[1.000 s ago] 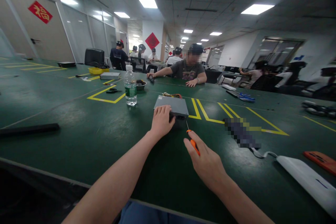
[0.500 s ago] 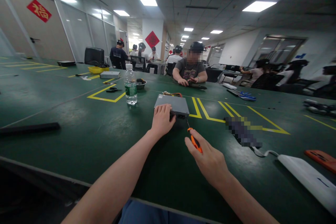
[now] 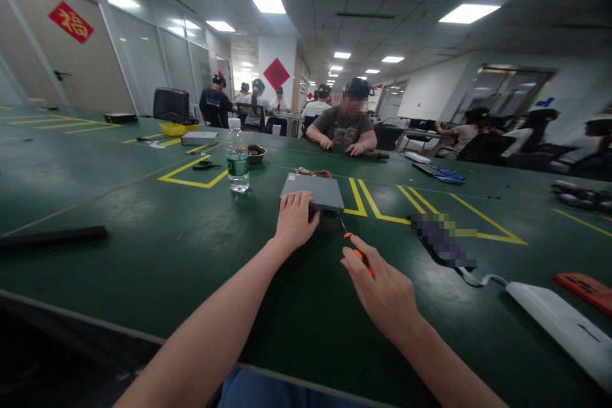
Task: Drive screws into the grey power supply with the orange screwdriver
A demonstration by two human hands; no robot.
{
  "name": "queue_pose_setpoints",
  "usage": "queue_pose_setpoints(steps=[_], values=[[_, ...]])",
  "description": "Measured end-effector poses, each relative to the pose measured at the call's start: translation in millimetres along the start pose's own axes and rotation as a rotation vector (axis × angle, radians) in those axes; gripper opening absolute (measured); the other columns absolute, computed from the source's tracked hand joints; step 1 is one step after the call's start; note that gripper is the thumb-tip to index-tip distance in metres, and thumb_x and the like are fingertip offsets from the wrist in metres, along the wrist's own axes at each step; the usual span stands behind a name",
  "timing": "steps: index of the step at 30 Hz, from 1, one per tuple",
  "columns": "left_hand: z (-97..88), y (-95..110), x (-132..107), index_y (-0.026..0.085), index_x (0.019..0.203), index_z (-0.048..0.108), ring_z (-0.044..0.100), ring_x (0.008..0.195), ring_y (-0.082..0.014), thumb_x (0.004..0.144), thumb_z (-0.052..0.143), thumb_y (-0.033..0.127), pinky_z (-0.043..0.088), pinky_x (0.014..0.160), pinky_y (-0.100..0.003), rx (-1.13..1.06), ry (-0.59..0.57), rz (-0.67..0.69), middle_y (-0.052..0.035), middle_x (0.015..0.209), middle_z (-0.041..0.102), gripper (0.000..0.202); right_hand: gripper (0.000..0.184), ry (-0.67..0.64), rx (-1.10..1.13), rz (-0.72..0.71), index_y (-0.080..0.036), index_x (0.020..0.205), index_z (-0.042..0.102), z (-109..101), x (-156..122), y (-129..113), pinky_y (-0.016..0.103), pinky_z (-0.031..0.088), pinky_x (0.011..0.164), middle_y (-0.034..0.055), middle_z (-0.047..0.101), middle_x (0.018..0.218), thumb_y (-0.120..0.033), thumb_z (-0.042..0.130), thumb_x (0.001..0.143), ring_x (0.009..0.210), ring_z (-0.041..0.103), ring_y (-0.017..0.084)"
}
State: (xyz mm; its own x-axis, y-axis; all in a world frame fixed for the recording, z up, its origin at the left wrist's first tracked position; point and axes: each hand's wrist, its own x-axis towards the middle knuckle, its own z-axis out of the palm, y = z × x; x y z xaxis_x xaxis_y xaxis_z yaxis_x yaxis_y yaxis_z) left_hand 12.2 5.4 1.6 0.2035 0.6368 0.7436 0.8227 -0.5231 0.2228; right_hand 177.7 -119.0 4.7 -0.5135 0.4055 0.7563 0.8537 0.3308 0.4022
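A grey metal box (image 3: 313,191) with coloured wires at its far end lies on the green table (image 3: 143,236) in front of me. My left hand (image 3: 294,220) is closed over its near left corner and holds it down. My right hand (image 3: 382,290) grips a small orange-handled screwdriver (image 3: 356,254). Its thin shaft points at the box's near right edge, and the tip is at or just short of that edge.
A water bottle (image 3: 238,156) stands left of the box, with a dark bowl (image 3: 257,153) and scissors (image 3: 205,165) behind it. A white power strip (image 3: 559,325) and an orange object (image 3: 586,285) lie at the right. A person sits across the table; others work farther back.
My right hand has shifted slightly right and forward with the screwdriver, bringing its tip closer to the box. The person opposite drew both hands together. My left hand stayed put.
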Motion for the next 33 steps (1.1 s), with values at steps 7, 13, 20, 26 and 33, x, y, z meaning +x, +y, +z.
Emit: queue_pose_setpoints(steps=[7,13,20,26,33], values=[[-1.5,0.6,0.1,0.02,0.098,0.047,0.046,0.108,-0.0223,0.074,0.055,0.026,0.031,0.096,-0.038,-0.013,0.004,0.002,-0.0066,0.114,0.054,0.026,0.023,-0.075,0.08,0.012,-0.014,0.103,0.051,-1.2,-4.1,-1.8,0.03,0.048,0.073,0.0201,0.046,0.124,-0.01,0.041,0.083,0.104,0.055,0.023],[-0.8,1.8,0.6,0.021,0.099,0.047,0.047,0.108,-0.023,0.077,0.052,0.026,0.031,0.095,-0.04,-0.021,0.0,-0.012,-0.0068,0.113,0.055,0.024,0.027,0.012,0.037,-0.051,-0.019,0.106,0.051,4.0,-1.3,-2.2,0.023,0.049,0.071,0.0135,0.057,0.111,-0.008,0.048,0.082,0.103,0.056,0.02],[-2.1,2.0,1.2,0.021,0.098,0.047,0.048,0.106,-0.0232,0.076,0.052,0.025,0.032,0.093,-0.04,-0.018,-0.004,-0.012,-0.0067,0.112,0.055,0.022,0.022,-0.068,0.118,-0.031,-0.016,0.101,0.051,3.1,-2.3,-3.5,0.034,0.047,0.083,0.0175,0.049,0.12,-0.009,0.045,0.082,0.116,0.046,0.025],[-2.7,1.9,1.5,0.02,0.097,0.047,0.048,0.104,-0.0222,0.076,0.053,0.026,0.033,0.093,-0.038,-0.008,-0.002,-0.01,-0.0061,0.108,0.055,0.023,0.018,0.028,0.051,0.019,-0.019,0.1,0.051,5.6,-1.3,2.0,0.024,0.049,0.069,0.0116,0.058,0.109,-0.015,0.05,0.082,0.088,0.061,0.016],[-1.4,1.1,1.3,0.02,0.097,0.047,0.047,0.105,-0.0226,0.076,0.053,0.027,0.032,0.094,-0.038,0.004,-0.001,-0.005,-0.0061,0.109,0.055,0.023,0.023,-0.027,0.069,-0.054,-0.018,0.102,0.052,2.9,-1.8,-1.9,0.024,0.048,0.069,0.0156,0.054,0.115,-0.008,0.042,0.083,0.101,0.057,0.02]])
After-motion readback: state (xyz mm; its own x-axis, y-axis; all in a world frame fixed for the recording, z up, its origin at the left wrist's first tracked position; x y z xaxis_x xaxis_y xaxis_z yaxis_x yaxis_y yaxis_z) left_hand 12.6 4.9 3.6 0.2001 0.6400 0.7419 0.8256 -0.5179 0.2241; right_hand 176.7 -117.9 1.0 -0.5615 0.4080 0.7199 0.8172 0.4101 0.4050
